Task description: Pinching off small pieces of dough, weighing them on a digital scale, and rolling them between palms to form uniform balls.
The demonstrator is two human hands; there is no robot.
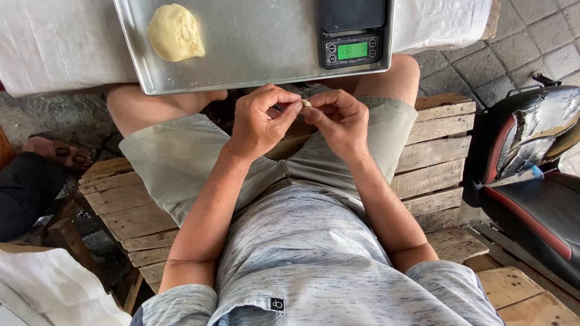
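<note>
Both my hands meet above my lap, pinching a small pale piece of dough point(306, 103) between their fingertips. My left hand point(261, 121) curls around it from the left, and my right hand point(340, 122) closes on it from the right. Just beyond the hands lies a metal tray point(254, 60) with a large yellow dough lump point(175, 32) at its far left. A black digital scale point(351, 31) with a lit green display stands on the tray's right side.
I sit on a wooden pallet seat point(432, 163). A white cloth-covered surface point(54, 42) lies under the tray. Another person's sandalled foot point(57, 151) and dark trouser leg are at left. A motorbike seat point(531, 181) stands at right.
</note>
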